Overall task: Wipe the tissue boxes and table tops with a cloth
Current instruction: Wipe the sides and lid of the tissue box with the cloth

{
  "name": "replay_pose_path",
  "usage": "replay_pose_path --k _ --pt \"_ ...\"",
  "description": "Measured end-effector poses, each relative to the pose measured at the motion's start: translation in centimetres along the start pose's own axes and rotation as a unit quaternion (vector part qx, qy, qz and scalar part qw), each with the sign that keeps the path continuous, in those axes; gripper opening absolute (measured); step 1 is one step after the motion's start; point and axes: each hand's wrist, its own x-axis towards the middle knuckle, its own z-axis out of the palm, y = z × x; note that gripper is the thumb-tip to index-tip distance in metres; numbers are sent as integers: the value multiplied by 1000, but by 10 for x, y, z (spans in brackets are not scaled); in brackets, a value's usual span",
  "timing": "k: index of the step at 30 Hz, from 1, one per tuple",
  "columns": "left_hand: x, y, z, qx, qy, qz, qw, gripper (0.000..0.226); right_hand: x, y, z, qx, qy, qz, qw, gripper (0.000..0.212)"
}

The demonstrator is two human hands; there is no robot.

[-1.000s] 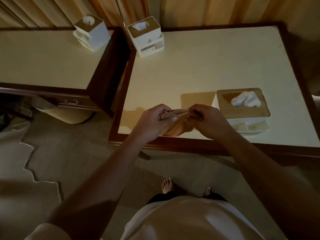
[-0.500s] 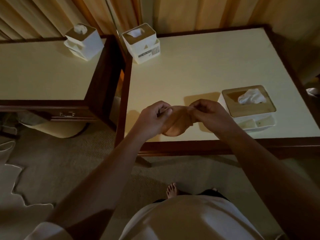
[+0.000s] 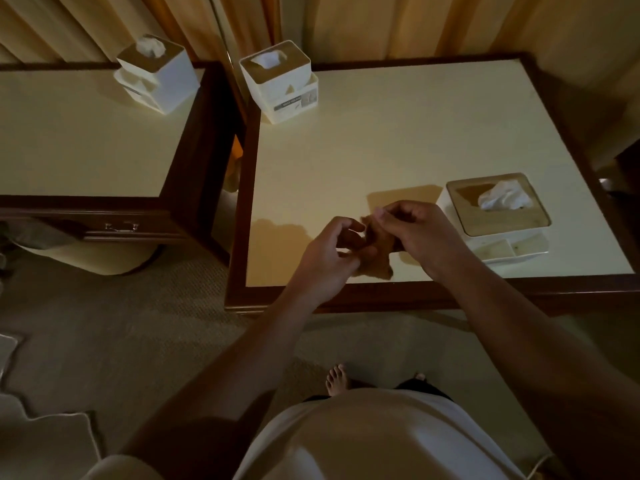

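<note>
Three tissue boxes show. One wide tissue box [image 3: 495, 216] with a wooden lid and a front tray sits near the front right of the desk [image 3: 398, 140]. A tall tissue box [image 3: 280, 83] stands at that desk's far left corner. A third tissue box [image 3: 157, 76] stands on the far right corner of a second desk [image 3: 76, 133] to the left, across a narrow gap. One small brownish cloth [image 3: 375, 252] hangs between two hands above the front edge of the right-hand desk, just left of the wide box. The left hand [image 3: 329, 258] has its fingers pinched on the cloth's lower left part; the right hand [image 3: 419, 233] has its fingers closed on its upper edge. Both forearms cover part of the desk's dark front rail. Curtains [image 3: 381, 22] hang behind, and carpet [image 3: 138, 323] lies below.
</note>
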Motion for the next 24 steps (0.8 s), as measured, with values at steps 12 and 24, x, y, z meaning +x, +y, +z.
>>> replay_pose_path --k 12,24 --pt "26 7 -27 198 -103 59 973 28 1 -3 -4 -53 -21 -7 998 21" --pt "46 -7 -45 298 37 107 948 16 26 14 -8 -275 53 -82 957 8"
